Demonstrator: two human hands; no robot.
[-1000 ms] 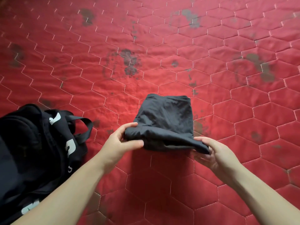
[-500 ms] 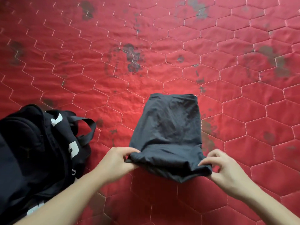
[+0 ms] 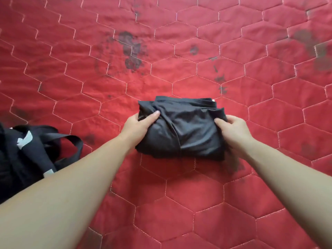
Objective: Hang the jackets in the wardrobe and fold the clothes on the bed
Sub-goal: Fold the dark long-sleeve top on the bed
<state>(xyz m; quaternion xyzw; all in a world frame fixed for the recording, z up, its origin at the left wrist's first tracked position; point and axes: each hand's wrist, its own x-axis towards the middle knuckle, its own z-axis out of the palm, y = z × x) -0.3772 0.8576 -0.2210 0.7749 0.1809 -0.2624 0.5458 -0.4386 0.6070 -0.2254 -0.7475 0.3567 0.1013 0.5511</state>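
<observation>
A dark grey garment (image 3: 183,130) lies folded into a small bundle on the red quilted bed cover (image 3: 179,203). My left hand (image 3: 139,125) grips its left edge, thumb on top and fingers hidden beneath the cloth. My right hand (image 3: 233,127) grips the right edge in the same way, thumb pressing the top layer. Both forearms reach in from the bottom of the view.
A heap of black clothing with white lettering and a looped strap (image 3: 32,151) lies at the left edge of the bed. Dark stains mark the cover beyond the bundle, around the middle and the upper right.
Both hands carried the near edge of the garment away from me and laid it over the far part, making a shorter bundle. The hands now sit at its two sides.
</observation>
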